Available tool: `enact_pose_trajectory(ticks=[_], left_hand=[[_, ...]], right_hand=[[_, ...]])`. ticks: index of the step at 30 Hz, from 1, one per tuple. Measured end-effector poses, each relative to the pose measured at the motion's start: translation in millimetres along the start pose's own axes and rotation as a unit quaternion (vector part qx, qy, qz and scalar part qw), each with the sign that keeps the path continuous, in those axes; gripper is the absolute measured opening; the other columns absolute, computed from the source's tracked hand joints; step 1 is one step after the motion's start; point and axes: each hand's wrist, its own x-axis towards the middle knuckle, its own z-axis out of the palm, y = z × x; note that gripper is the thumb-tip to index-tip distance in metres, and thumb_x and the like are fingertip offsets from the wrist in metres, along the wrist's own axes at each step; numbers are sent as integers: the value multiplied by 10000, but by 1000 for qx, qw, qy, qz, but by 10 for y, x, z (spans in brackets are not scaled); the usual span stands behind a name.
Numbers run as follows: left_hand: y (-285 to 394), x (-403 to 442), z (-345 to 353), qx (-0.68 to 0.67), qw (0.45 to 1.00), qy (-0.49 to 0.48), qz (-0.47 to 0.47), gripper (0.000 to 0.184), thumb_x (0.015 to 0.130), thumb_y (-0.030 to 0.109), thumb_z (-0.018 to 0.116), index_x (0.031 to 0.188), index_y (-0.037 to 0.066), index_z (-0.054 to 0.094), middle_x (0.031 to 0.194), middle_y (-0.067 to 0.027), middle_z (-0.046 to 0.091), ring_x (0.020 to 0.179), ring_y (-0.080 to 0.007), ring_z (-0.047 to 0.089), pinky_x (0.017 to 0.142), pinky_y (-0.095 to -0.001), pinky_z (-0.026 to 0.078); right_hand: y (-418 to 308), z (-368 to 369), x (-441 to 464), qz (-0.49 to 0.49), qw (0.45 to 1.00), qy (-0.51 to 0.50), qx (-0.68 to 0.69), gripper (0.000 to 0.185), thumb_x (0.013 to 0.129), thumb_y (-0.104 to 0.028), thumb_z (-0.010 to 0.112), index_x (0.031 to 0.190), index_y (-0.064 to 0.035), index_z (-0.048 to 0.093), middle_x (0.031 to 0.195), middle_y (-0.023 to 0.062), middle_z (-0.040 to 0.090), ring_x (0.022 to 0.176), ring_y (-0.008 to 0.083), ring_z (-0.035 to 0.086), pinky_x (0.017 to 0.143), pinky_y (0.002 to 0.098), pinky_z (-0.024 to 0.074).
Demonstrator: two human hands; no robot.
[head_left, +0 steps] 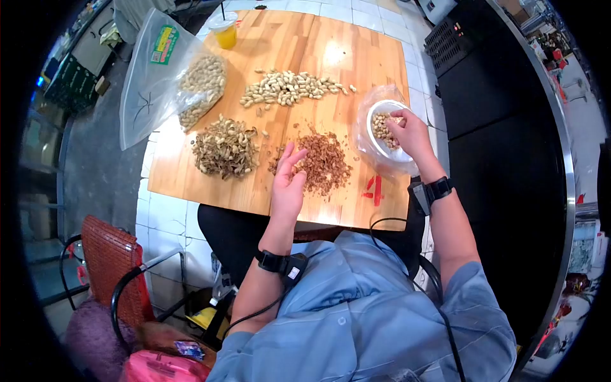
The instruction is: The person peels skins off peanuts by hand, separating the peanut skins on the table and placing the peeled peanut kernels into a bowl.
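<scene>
My left hand [289,188] is over the front of the wooden table, beside a pile of reddish-brown skins [326,162]; its thumb and index finger are pinched together, and what they hold, if anything, is too small to name. At the right, my right hand [410,132] reaches over a white bowl [374,144] lined with clear plastic, its fingertips together above the pale shelled nuts [383,127]. Whether it holds a nut is hidden. A heap of broken peanut shells [224,148] lies left of the skins. Whole unshelled peanuts [289,87] are spread behind.
A clear plastic bag [207,79] of unshelled peanuts lies at the table's left edge. Behind it stands a lidded cup [225,35] with yellow drink and a straw. Red strips [377,190] lie near the front right. A woven red chair [111,267] stands at the left.
</scene>
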Motion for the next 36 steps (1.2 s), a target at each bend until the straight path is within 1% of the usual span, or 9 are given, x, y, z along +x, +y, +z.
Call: enact_pose_trajectory(ticks=[5, 9, 15, 19, 25, 28, 30, 32, 36], left_hand=[[17, 34, -78, -54, 998, 20, -36, 396, 880, -32, 505, 1252, 39, 621, 1536, -147, 357, 1415, -236, 342, 1145, -348, 271], [-49, 55, -130, -33, 999, 16, 1, 365, 898, -21, 513, 1241, 33, 626, 1489, -144, 422, 1395, -233, 369, 1146, -355, 275], [-83, 66, -134, -58, 998, 8, 15, 329, 915, -19, 513, 1221, 18, 628, 1425, -132, 480, 1359, -223, 412, 1136, -348, 293], [-28, 60, -165, -82, 997, 10, 2, 314, 916, -27, 504, 1201, 12, 631, 1394, -127, 506, 1324, -207, 447, 1118, -337, 320], [-49, 58, -180, -98, 995, 23, -13, 297, 939, -16, 499, 1213, -4, 612, 1311, -113, 575, 1251, -186, 514, 1072, -310, 376], [-22, 42, -155, -118, 992, 28, -38, 287, 962, 6, 507, 1236, -16, 588, 1251, -103, 610, 1183, -171, 560, 1028, -291, 420], [37, 43, -141, -128, 991, 24, -37, 282, 974, 21, 517, 1247, -22, 573, 1215, -98, 627, 1135, -164, 587, 1000, -285, 445], [104, 43, -104, -138, 989, 37, -28, 274, 976, 42, 527, 1239, -15, 582, 1196, -85, 638, 1117, -164, 596, 981, -288, 449], [274, -12, -34, -148, 988, 53, -3, 262, 975, 74, 562, 1224, -1, 589, 1159, -74, 654, 1080, -149, 608, 931, -275, 468]], right_hand=[[-483, 17, 164, -58, 995, 15, -84, 326, 848, -276, 688, 1071, -39, 670, 786, 132, 689, 741, 259, 685, 689, 358, 532], [-709, 564, 540, -172, 985, -30, -10, 257, 839, -241, 671, 995, -39, 698, 859, 173, 700, 803, 328, 681, 740, 396, 538], [-900, 1303, 843, -154, 974, -72, -151, 197, 817, -135, 639, 973, -35, 706, 940, 208, 690, 896, 380, 653, 807, 438, 525], [-823, 1573, 936, -196, 971, -7, -139, 161, 810, -129, 656, 925, -23, 690, 979, 225, 668, 920, 389, 640, 824, 441, 517], [-792, 1589, 987, -203, 965, -26, -161, 146, 817, -137, 665, 924, -39, 678, 958, 228, 662, 882, 399, 638, 808, 444, 521], [-842, 1486, 885, -179, 980, -49, -72, 179, 836, -151, 684, 965, -26, 680, 921, 175, 688, 822, 312, 670, 752, 385, 536], [-921, 1350, 692, -112, 978, -139, 105, 195, 866, -156, 684, 990, -6, 678, 906, 122, 694, 784, 224, 666, 713, 325, 530], [-1117, 1089, 315, -42, 927, -241, 285, 228, 925, -160, 664, 1057, 27, 661, 899, 50, 684, 750, 92, 626, 673, 234, 507], [-1234, 865, -295, 31, 855, -315, 410, 190, 949, -128, 635, 1088, 2, 636, 909, 65, 691, 743, 103, 634, 664, 228, 516]])
